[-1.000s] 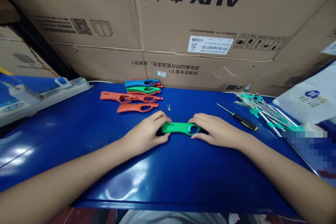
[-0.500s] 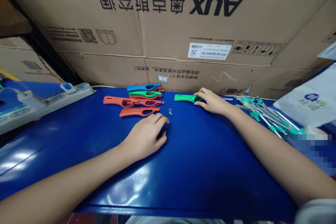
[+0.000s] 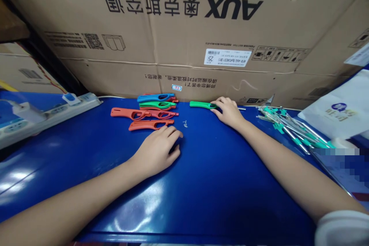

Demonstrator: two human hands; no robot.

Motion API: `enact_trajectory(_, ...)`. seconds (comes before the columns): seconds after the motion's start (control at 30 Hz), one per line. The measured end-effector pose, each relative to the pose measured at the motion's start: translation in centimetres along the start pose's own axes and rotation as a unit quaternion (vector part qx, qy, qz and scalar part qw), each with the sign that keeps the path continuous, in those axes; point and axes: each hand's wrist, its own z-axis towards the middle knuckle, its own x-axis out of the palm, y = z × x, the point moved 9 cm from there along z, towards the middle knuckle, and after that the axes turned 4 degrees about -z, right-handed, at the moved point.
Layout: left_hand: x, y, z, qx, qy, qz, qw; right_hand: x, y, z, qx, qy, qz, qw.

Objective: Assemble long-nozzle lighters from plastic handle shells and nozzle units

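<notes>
My right hand (image 3: 227,110) reaches to the back of the blue table (image 3: 201,184) and its fingers are closed on one end of a green plastic lighter shell (image 3: 201,104) that lies flat near the cardboard box. My left hand (image 3: 157,149) rests palm down in the middle of the table with its fingers loosely curled and nothing seen in it. Just beyond it lies a pile of lighter shells (image 3: 150,109), orange, green and blue.
A large cardboard box (image 3: 201,38) walls off the back. A white power strip (image 3: 43,113) lies at the left. A bundle of metal rods with teal fittings (image 3: 291,127) and a white bag (image 3: 340,111) sit at the right.
A second ago both hands held the green shell at mid-table. My right hand has carried it to the back by the box; my left hand stayed put, empty.
</notes>
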Motion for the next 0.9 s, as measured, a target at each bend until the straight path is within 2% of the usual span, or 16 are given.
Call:
enact_trajectory(0.27,-0.3,0.2,0.2,0.009,-0.019,-0.006,1.0,-1.0,-0.2,-0.7,0.01,-0.057,0.034,0.998)
enact_trajectory(0.57,0.0,0.2,0.2,0.013,-0.013,-0.004,1.0,0.1,0.2,-0.3,-0.016,-0.045,0.077,0.996)
enact_trajectory(0.67,-0.3,0.4,0.2,0.007,-0.009,-0.01,1.0,-0.8,0.1,-0.4,0.015,-0.042,0.054,0.998)
enact_trajectory(0.77,-1.6,1.2,0.3,-0.01,-0.01,0.005,1.0,-2.6,-0.6,-1.6,0.064,-0.029,0.01,0.997)
enact_trajectory(0.9,-4.1,3.8,0.2,-0.059,-0.015,0.097,0.993,-4.6,-3.1,-5.0,0.133,0.053,-0.061,0.988)
